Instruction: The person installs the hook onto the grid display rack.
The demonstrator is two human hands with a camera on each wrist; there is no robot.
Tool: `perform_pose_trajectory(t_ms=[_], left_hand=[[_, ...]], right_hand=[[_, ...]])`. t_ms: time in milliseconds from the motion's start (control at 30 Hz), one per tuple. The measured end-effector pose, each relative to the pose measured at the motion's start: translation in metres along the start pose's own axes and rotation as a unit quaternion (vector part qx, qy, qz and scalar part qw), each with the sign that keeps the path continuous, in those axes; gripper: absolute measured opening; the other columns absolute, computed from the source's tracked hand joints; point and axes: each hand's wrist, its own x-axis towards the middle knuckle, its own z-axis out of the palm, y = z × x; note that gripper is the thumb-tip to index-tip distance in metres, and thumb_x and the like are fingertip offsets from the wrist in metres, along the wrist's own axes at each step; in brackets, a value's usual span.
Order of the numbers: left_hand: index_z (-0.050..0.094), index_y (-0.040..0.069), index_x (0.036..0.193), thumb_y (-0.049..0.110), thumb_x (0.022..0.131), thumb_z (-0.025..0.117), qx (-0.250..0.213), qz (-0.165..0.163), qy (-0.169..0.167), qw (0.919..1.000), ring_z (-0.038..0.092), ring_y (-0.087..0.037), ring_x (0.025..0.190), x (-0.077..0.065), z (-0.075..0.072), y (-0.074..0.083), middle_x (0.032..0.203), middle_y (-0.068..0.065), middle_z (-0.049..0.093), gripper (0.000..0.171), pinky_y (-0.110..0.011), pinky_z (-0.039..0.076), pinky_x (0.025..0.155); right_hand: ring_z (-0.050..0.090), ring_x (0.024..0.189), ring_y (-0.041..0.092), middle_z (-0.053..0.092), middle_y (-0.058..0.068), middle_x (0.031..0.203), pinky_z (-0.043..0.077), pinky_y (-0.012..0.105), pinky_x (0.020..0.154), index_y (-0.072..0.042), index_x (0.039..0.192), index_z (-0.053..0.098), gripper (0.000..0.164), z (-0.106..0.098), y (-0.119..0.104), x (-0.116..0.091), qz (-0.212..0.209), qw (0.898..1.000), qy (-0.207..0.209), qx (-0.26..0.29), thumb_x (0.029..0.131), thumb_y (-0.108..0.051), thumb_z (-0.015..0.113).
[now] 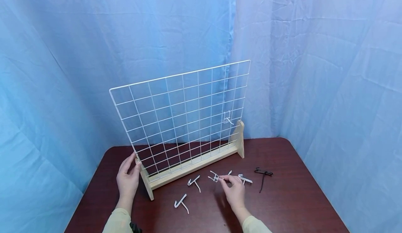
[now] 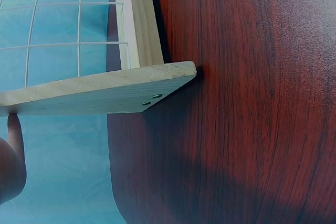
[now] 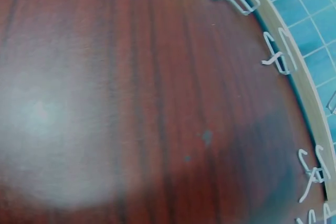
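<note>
A white wire grid panel (image 1: 176, 111) stands tilted in a wooden stand (image 1: 194, 163). My left hand (image 1: 128, 179) grips the upper part of the stand's left end piece (image 2: 105, 87), beside the grid's lower left edge. Over the table, my right hand (image 1: 233, 191) pinches a white wire hook (image 1: 215, 178) by its stem, prongs pointing left toward the stand. One white hook (image 1: 227, 118) hangs on the grid near its right side. The right wrist view shows several white hooks, including one by the wooden bar (image 3: 278, 56); the right hand is out of that view.
Two white hooks (image 1: 194, 183) lie in front of the stand, left of the right hand. More white hooks (image 1: 245, 179) lie partly behind that hand, with a black hook (image 1: 263, 173) farther right. Blue curtains (image 1: 329, 69) surround the dark red wooden table (image 1: 292, 198).
</note>
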Motion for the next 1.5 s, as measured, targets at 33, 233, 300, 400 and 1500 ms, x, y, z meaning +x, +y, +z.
perform_pose_trajectory(t_ms=[33, 233, 300, 400, 1500], left_hand=[[0.061, -0.011, 0.126, -0.019, 0.085, 0.065, -0.001, 0.001, 0.0, 1.0, 0.052, 0.006, 0.108, 0.0, 0.0, 0.0, 0.119, -0.022, 0.059, 0.042, -0.011, 0.051, 0.085], [0.061, -0.011, 0.126, -0.018, 0.085, 0.065, 0.001, 0.002, 0.001, 1.0, 0.052, 0.006, 0.108, 0.0, 0.0, -0.001, 0.119, -0.023, 0.059, 0.042, -0.012, 0.051, 0.085], [0.061, -0.011, 0.126, -0.018, 0.085, 0.065, 0.003, 0.001, 0.001, 1.0, 0.051, 0.006, 0.108, 0.0, 0.0, 0.0, 0.119, -0.024, 0.059, 0.042, -0.011, 0.051, 0.085], [0.061, -0.012, 0.125, -0.019, 0.085, 0.065, 0.001, 0.004, -0.001, 1.0, 0.051, 0.007, 0.108, 0.0, 0.0, 0.001, 0.119, -0.026, 0.058, 0.041, -0.009, 0.05, 0.084], [0.062, -0.011, 0.124, -0.019, 0.084, 0.066, -0.002, 0.009, 0.002, 1.0, 0.052, 0.006, 0.107, 0.0, 0.0, 0.0, 0.119, -0.021, 0.06, 0.041, -0.01, 0.05, 0.084]], right_hand=[[0.061, 0.069, 0.015, 0.072, -0.005, 0.075, 0.044, 0.019, 0.064, -0.011, 0.08, 0.078, 0.021, 0.0, -0.001, 0.002, 0.006, 1.0, 0.004, 0.002, 0.068, 0.003, 0.087], [0.064, 0.073, 0.02, 0.073, -0.003, 0.076, 0.045, 0.025, 0.072, -0.009, 0.081, 0.078, 0.018, -0.002, -0.006, 0.014, 0.032, 0.999, 0.016, 0.012, 0.069, 0.002, 0.087], [0.063, 0.073, 0.021, 0.073, -0.002, 0.076, 0.046, 0.026, 0.069, -0.008, 0.081, 0.078, 0.017, -0.002, -0.008, 0.017, 0.042, 0.999, 0.019, 0.017, 0.07, 0.002, 0.086], [0.06, 0.073, 0.019, 0.072, -0.001, 0.076, 0.051, 0.022, 0.064, -0.008, 0.082, 0.079, 0.015, -0.003, -0.01, 0.019, 0.063, 0.997, 0.024, 0.03, 0.072, 0.002, 0.085], [0.062, 0.08, 0.02, 0.073, 0.004, 0.082, 0.048, 0.024, 0.069, -0.008, 0.085, 0.079, 0.008, -0.01, -0.018, 0.077, 0.113, 0.989, 0.091, 0.02, 0.079, -0.007, 0.083]])
